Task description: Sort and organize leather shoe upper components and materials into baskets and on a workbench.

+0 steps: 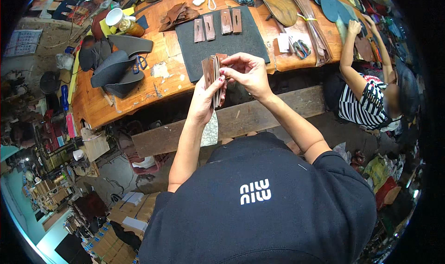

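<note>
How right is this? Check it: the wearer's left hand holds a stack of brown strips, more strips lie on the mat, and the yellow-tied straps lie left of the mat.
One thing is wrong: the head view shows the yellow-tied straps right of the mat. The rest stands.

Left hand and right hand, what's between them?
A stack of thin brown strips, gripped by the left hand, with the right hand's fingers at its edge; the head view shows it.
</note>
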A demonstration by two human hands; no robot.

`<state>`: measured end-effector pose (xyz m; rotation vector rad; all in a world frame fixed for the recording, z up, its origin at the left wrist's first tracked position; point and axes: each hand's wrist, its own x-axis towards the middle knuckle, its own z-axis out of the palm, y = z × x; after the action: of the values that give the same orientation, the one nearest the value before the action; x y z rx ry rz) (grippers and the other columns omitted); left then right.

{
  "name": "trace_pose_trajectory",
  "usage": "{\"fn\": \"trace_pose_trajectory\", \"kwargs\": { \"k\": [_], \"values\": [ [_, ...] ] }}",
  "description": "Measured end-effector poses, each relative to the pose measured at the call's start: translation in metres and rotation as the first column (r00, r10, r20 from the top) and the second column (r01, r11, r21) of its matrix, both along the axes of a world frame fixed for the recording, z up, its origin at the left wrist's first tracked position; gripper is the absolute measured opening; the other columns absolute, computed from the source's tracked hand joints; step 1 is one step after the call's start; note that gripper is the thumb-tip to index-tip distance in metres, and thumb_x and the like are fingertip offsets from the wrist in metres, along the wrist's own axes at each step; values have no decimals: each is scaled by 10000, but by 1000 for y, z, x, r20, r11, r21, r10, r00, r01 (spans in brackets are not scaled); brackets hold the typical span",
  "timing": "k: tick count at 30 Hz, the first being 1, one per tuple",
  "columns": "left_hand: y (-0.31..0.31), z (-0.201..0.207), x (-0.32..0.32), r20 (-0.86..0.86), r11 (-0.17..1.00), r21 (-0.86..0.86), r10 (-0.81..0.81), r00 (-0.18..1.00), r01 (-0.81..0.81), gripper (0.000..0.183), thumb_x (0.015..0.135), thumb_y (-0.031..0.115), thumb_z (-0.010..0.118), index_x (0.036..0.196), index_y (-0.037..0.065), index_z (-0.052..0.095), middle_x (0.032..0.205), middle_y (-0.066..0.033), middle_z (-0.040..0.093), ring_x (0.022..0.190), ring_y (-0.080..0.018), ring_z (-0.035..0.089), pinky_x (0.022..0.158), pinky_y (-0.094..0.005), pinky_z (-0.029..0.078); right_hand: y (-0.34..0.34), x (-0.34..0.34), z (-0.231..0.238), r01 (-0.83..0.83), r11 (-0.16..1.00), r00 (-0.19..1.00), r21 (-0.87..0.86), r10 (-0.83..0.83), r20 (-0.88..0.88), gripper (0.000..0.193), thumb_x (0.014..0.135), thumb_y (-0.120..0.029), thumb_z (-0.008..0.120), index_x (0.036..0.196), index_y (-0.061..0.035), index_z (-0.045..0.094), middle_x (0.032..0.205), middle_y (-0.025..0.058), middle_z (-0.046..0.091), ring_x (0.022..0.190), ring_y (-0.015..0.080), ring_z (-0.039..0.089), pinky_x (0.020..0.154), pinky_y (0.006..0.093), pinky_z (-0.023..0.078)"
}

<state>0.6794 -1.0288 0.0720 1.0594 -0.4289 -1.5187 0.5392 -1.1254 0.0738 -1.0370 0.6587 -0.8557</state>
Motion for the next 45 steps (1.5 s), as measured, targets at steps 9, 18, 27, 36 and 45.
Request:
{"fn": "trace_pose_trajectory", "kwargs": {
  "k": [9,18,27,36,45],
  "values": [
    [-1,-4,0,1,1000,-11,-11,1000,11,186,986,224,670,1085,93,581,823,11,611,615,-76,571,521,-222,441,-6,1,-12,-4,991,999,-134,-1,-37,199,821,-24,807,995,0,715,891,28,728,744,50,661,663,193,524],
    [-4,-6,1,21,1000,-24,-11,1000,12,239,980,216,677,1150,84,575,863,-3,645,635,-65,583,528,-211,461,-8,2,-13,-36,996,991,-80,25,-128,199,839,-21,799,1001,-15,683,906,38,707,762,68,662,665,216,566],
    [-6,-15,1,182,998,-50,-22,983,31,372,962,156,682,1296,64,547,978,-38,683,730,-65,615,614,-209,501,-11,2,-19,-42,999,997,-35,40,-60,224,818,-42,826,978,-12,672,885,42,708,733,56,652,593,210,559],
    [-29,-38,-10,935,996,-20,-14,355,92,625,839,179,721,1404,77,472,1110,-255,690,1034,-441,675,833,-461,557,2,-1,-32,-23,990,979,-142,-6,-204,662,833,3,785,1410,-36,461,1125,79,673,819,64,626,744,215,513],
    [-52,-100,-18,941,989,8,-58,332,150,478,811,245,788,1162,36,539,941,-261,690,912,-461,680,734,-518,537,-24,-10,-130,27,999,994,-43,-32,-105,537,839,35,744,1329,-10,529,1172,95,686,1002,128,662,848,281,552]
  ]
}}
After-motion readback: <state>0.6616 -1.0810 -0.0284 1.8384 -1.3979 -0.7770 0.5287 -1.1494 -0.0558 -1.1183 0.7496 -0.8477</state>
